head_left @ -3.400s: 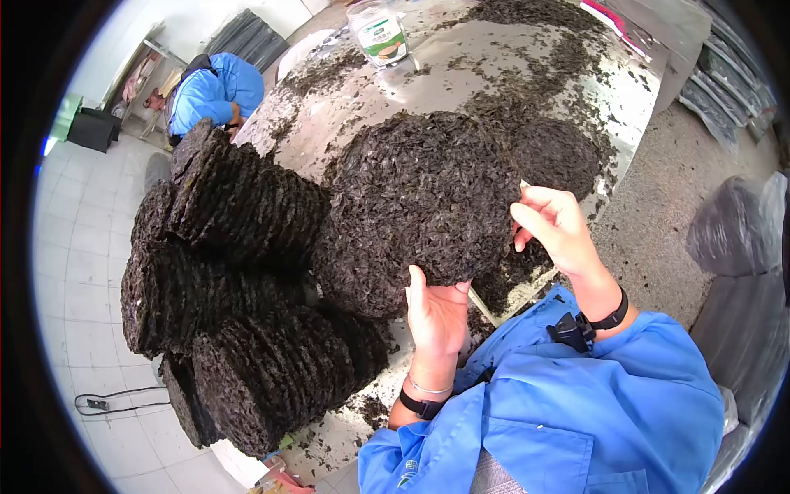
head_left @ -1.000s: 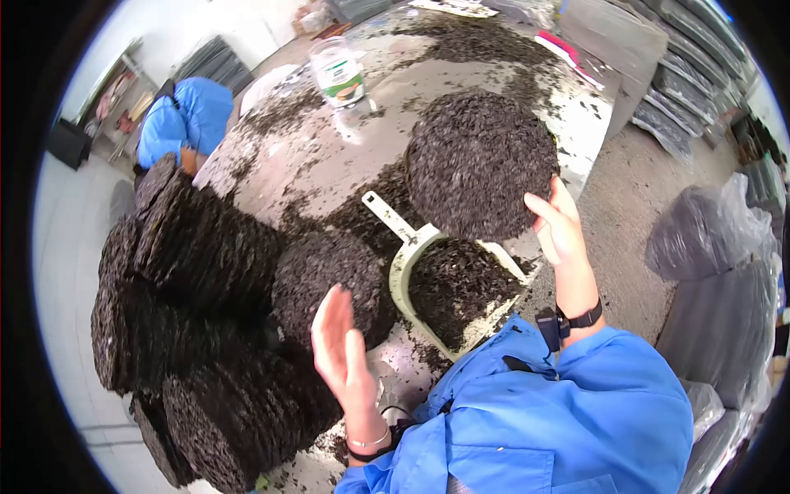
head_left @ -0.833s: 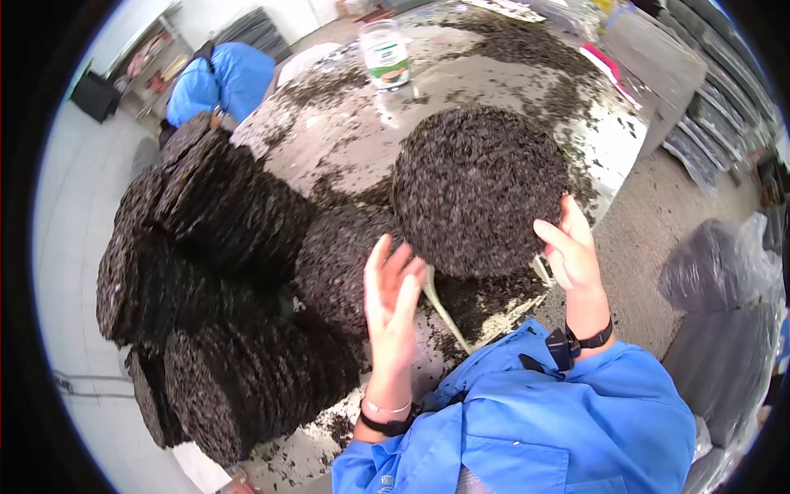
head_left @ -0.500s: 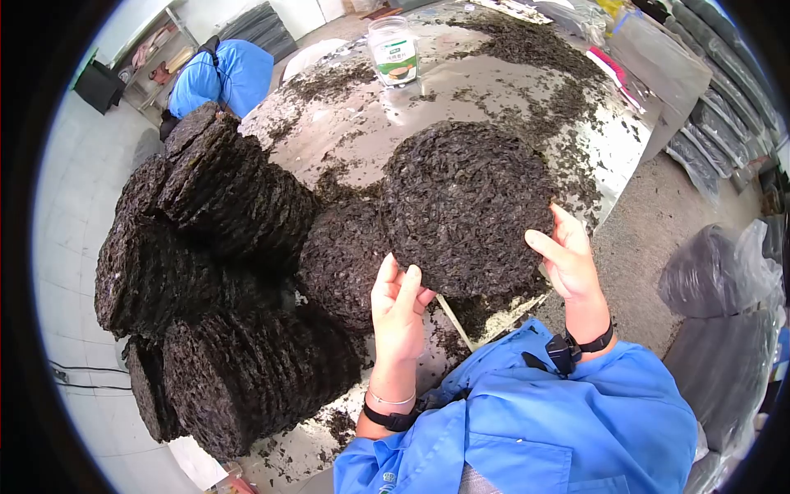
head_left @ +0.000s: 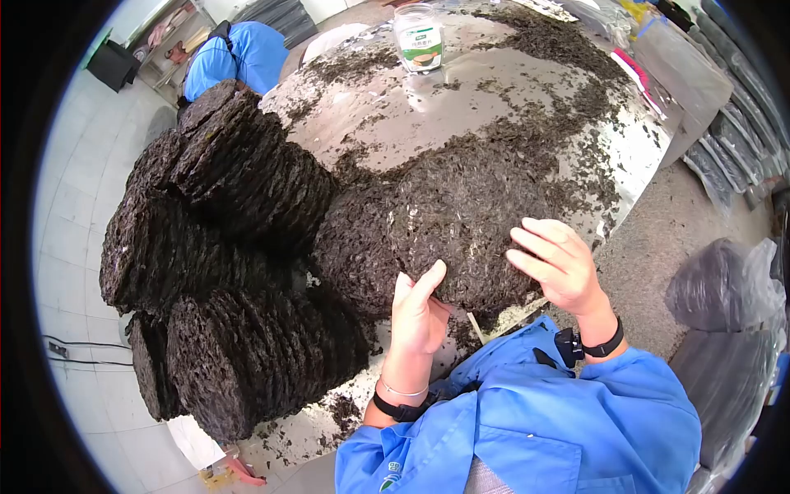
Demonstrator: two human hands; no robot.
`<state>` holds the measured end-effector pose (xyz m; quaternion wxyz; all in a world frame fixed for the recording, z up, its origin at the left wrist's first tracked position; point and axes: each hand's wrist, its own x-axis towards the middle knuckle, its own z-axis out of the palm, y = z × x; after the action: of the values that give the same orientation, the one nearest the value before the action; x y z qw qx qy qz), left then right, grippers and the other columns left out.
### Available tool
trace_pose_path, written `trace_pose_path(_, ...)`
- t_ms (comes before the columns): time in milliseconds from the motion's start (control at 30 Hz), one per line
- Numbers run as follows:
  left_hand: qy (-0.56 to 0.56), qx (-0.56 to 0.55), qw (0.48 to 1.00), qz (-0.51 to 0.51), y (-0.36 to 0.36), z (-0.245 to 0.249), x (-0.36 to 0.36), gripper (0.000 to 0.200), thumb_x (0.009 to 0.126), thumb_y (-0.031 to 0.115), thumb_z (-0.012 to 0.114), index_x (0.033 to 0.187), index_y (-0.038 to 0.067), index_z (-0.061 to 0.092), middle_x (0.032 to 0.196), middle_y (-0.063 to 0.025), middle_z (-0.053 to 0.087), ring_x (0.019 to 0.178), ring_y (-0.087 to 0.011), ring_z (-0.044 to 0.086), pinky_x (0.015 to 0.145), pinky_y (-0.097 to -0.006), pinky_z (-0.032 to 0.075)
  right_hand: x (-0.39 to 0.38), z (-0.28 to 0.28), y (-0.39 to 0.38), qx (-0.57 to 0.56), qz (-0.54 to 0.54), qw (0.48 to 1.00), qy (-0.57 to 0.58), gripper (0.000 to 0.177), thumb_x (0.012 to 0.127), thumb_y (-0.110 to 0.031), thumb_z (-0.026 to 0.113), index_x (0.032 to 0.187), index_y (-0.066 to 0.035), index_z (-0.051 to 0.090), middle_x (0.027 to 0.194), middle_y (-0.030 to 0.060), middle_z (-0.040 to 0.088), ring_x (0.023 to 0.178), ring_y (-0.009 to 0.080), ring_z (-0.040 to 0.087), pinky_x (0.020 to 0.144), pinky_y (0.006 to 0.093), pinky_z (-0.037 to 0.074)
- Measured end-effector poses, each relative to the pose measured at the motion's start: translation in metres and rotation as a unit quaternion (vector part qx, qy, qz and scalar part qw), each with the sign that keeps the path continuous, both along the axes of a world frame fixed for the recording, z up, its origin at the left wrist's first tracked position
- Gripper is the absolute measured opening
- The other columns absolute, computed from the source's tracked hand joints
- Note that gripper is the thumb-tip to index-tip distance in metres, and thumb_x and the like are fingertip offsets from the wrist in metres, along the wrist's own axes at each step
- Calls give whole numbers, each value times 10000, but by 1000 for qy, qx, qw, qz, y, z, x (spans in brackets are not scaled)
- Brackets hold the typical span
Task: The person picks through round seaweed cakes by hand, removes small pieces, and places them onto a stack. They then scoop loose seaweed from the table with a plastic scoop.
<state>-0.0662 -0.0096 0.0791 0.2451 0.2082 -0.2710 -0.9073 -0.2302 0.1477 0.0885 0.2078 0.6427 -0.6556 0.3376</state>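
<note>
Pinching near rim of seaweed disc (head_left: 465,222) with left hand (head_left: 418,311), thumb on top, fingers under. Draping right hand (head_left: 555,265) over right rim, fingers spread and curled, thumb hidden; cannot tell if clamped. Holding disc low over near edge of table (head_left: 485,82), overlapping second disc (head_left: 350,247). Stacked discs (head_left: 230,272) at table's left edge, jar (head_left: 418,37) at table's far end. Loose flakes (head_left: 568,99) all over table top.
</note>
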Motion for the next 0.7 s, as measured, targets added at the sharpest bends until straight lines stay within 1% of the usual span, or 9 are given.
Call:
trace_pose_path(100,11,10,1000,6,-2,-3,2,341,938,34,569,1274,25,505,1205,-140,627,1107,-272,628,930,-474,535,-6,-12,11,-47,-29,997,-58,424,690,106,590,1081,-36,666,1145,137,679,1114,316,624,945,452,506)
trace_pose_path(167,18,3,1000,3,-5,-10,5,410,942,39,552,1344,41,468,1269,-132,603,1173,-281,594,987,-503,494,-8,-16,16,-93,-89,989,-70,402,712,124,555,1077,-13,655,1134,152,677,1109,325,624,941,444,505)
trace_pose_path(200,16,6,1000,3,-5,-9,6,416,942,41,557,1348,57,468,1280,-129,596,1182,-282,588,993,-507,488,-7,-10,17,-92,-126,983,-91,364,762,120,551,1089,-8,647,1121,159,674,1074,317,633,935,409,499)
trace_pose_path(300,20,-8,1000,-1,-6,-13,7,417,945,54,562,1351,75,468,1294,-111,589,1192,-280,580,995,-500,486,-9,-19,19,-94,-164,953,-238,323,805,83,578,1110,-4,641,1103,154,677,1023,278,644,920,364,492)
trace_pose_path(333,16,-16,999,28,-9,-11,9,419,947,59,562,1354,79,466,1300,-106,587,1196,-280,578,997,-499,485,-9,-24,17,-89,-171,939,-284,334,844,32,614,1176,-8,612,1067,122,683,984,211,642,901,327,483)
trace_pose_path(433,35,-45,987,149,-28,1,22,414,958,98,570,1358,89,465,1309,-73,583,1197,-269,573,998,-481,481,-4,-28,3,-104,-112,869,-470,368,873,5,618,1239,-11,576,1045,86,682,971,158,631,890,312,479)
trace_pose_path(500,39,-51,972,226,-50,1,41,436,952,70,577,1372,86,461,1319,-88,560,1206,-254,557,1005,-468,479,-1,-32,-4,-89,-91,867,-482,396,900,-6,603,1292,-14,539,1027,78,680,934,122,618,868,289,478)
trace_pose_path(633,-50,-83,964,248,-61,-22,55,493,953,44,572,1412,108,404,1347,-80,527,1216,-231,540,1000,-435,487,1,-40,-18,-56,-63,866,-494,421,909,-11,604,1322,-18,520,1019,83,681,910,106,612,843,266,477)
trace_pose_path(700,-84,-105,958,255,-58,-33,51,637,925,-13,583,1474,120,288,1356,-90,493,1207,-224,536,971,-434,504,3,-41,-23,-40,-50,864,-499,435,906,-7,605,1330,-18,511,1019,82,681,911,104,611,841,263,477)
